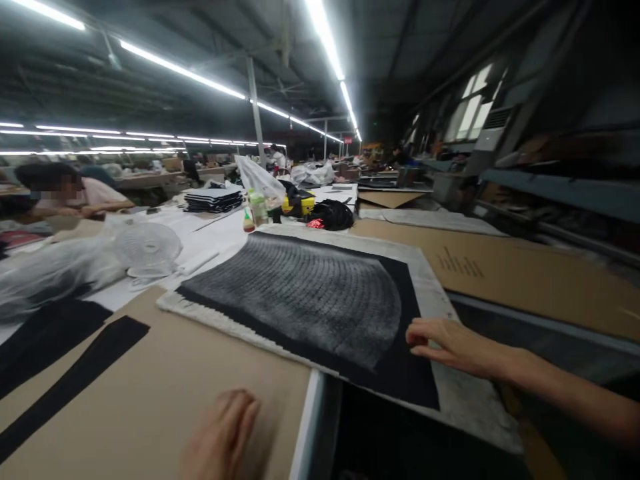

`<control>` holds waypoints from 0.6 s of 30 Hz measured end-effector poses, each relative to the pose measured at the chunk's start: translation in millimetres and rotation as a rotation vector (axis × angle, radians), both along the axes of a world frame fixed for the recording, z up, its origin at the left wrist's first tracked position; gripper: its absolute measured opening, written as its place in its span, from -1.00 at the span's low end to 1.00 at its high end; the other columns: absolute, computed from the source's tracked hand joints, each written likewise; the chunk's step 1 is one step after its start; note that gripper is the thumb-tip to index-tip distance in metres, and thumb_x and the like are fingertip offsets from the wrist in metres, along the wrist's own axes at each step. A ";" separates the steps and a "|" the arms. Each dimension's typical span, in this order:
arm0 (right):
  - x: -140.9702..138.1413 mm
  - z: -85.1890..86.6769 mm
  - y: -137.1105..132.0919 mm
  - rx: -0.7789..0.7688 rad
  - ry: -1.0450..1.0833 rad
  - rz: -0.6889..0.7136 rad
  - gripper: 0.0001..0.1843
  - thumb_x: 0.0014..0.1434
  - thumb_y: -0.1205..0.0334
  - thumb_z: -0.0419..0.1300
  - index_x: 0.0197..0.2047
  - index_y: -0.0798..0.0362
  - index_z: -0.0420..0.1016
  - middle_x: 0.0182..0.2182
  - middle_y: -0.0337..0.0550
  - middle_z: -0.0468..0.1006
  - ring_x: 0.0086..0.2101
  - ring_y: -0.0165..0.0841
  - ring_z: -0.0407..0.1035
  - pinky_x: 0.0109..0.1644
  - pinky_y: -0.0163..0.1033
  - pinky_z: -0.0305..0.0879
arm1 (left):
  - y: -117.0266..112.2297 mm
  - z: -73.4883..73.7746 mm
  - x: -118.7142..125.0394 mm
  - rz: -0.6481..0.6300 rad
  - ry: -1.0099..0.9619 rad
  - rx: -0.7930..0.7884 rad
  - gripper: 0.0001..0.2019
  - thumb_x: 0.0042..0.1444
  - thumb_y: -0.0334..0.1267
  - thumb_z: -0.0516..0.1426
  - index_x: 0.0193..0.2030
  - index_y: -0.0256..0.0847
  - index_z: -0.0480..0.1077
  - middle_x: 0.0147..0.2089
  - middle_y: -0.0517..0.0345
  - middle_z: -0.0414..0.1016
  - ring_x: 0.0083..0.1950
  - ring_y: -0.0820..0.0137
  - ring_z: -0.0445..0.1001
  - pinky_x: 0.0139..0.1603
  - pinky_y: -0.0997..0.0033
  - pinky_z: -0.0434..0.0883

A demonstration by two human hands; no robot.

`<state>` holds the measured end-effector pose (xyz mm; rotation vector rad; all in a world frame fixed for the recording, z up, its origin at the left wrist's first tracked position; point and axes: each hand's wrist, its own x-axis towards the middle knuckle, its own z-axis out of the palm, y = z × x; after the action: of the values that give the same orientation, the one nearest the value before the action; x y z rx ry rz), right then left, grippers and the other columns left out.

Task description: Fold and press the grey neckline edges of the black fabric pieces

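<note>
Reaching to the R border of a black patterned panel [310, 300], R hand [440, 339] half open.
Panel lies on a pale pad [435, 283], approx. flat, its far L part curving up a bit; R fingers bent w/ a small gap at the thumb, nothing seen in it (contact w/ the panel: can't tell). L hand [223, 427] is curled & blurred over the tan board [165, 367], near 2 black strips [85, 373]; can't tell its grip. Step in hand looks like positioning or checking the panel, prob. at the R edge; next move calls for a light pinch there, w/o rucking or shifting the pad.
</note>
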<state>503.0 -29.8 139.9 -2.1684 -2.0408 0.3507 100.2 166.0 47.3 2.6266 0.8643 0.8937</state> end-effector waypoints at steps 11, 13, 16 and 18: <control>-38.6 -40.9 -12.8 0.179 -0.054 0.141 -0.66 0.23 0.23 0.19 0.09 -0.02 0.37 -0.12 -0.11 0.41 -0.15 -0.19 0.32 -0.04 -0.02 0.27 | -79.3 6.9 160.0 -0.333 0.128 -0.186 -0.45 0.17 -0.56 -0.15 0.29 -0.21 0.20 0.09 -0.06 0.46 0.16 0.22 0.32 0.15 0.11 0.36; -37.5 -49.6 -7.3 0.217 -0.091 0.157 -0.69 0.19 0.31 0.20 0.02 -0.01 0.39 -0.15 -0.12 0.42 -0.18 -0.20 0.33 -0.08 -0.06 0.29 | -78.6 4.0 157.6 -0.353 0.156 -0.172 -0.40 0.13 -0.58 -0.13 0.32 -0.19 0.16 0.11 -0.04 0.45 0.20 0.19 0.28 0.17 0.08 0.32; -34.0 -58.6 -2.7 0.250 -0.141 0.176 -0.77 0.16 0.35 0.18 -0.08 0.02 0.39 -0.20 -0.11 0.43 -0.22 -0.21 0.34 -0.15 -0.11 0.29 | -81.8 3.1 156.5 -0.340 0.188 -0.161 -0.37 0.11 -0.58 -0.11 0.34 -0.19 0.12 0.13 -0.01 0.45 0.24 0.17 0.23 0.21 0.06 0.28; -32.2 -60.7 0.0 0.248 -0.169 0.202 -0.85 0.18 0.35 0.15 -0.14 0.04 0.38 -0.24 -0.12 0.43 -0.25 -0.22 0.34 -0.18 -0.13 0.28 | -84.6 3.3 156.9 -0.314 0.200 -0.156 -0.37 0.11 -0.59 -0.11 0.34 -0.19 0.12 0.14 0.01 0.44 0.24 0.18 0.22 0.22 0.07 0.26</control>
<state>470.8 -29.7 79.1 -1.9097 -2.2608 -0.0657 257.1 81.4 50.6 2.6418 0.5157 0.4706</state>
